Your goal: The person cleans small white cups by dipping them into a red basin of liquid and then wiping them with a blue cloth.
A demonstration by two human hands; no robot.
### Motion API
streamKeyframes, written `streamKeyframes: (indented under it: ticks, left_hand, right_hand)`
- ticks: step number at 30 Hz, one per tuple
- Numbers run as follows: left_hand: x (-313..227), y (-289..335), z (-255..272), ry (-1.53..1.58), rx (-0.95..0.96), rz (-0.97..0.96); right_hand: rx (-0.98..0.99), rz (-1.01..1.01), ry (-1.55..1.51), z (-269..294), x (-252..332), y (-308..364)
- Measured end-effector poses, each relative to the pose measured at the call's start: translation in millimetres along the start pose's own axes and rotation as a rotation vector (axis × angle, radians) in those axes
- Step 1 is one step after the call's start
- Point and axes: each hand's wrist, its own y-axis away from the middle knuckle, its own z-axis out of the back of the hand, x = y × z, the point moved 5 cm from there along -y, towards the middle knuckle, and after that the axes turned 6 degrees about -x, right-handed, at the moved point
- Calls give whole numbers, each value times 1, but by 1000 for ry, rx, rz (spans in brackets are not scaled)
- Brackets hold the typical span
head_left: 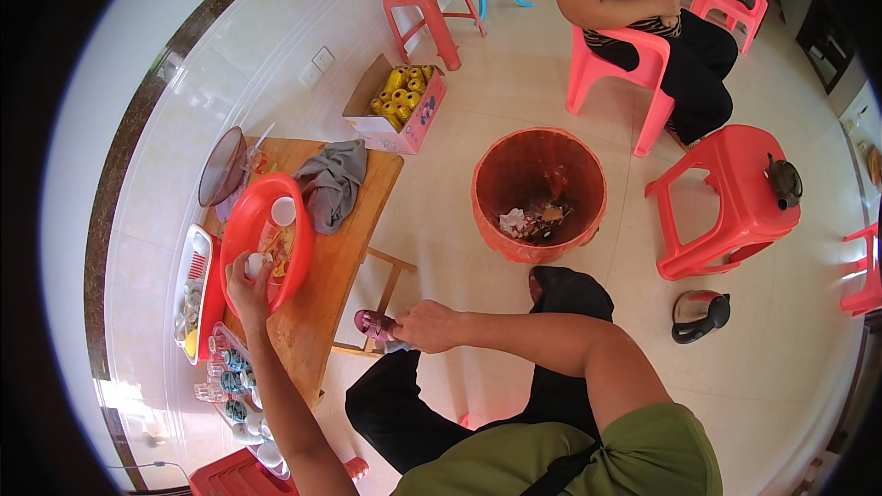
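My left hand (244,289) is over the near side of a red plastic basin (241,207), its fingers closed on a small white cup (255,264). Another white cup (283,211) sits in the basin beside some orange-yellow scraps (280,246). My right hand (430,326) is closed in front of my lap, to the right of the table. A bit of pale bluish material (396,346) shows just under its fingers; whether the hand grips it I cannot tell. Behind that hand a purple-red sandal (372,322) shows on a foot.
On the wooden table (354,248) lie a grey cloth (333,179) and a rack of glasses and cups (237,381); a white tray (191,298) is by the wall. Ahead stands a red bin (496,243) with rubbish. Right are a red stool (726,193), a kettle (700,316) and a seated person (625,9).
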Motion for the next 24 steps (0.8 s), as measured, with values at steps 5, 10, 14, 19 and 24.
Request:
streamKeyframes:
  ticks: [5,10,14,19,24]
  left_hand:
    - [-1,0,1,6,5,13]
    - [1,1,1,-7,26,21]
    - [3,0,-1,-12,25,13]
    - [2,0,1,-13,13,-2]
    - [1,0,-1,1,17,15]
  right_hand:
    - [19,-6,12,-5,-1,-1]
    - [42,-2,10,-3,0,-1]
    - [36,6,11,-6,-1,-1]
    - [65,2,8,-7,-1,-1]
    - [53,-2,10,-9,-3,-1]
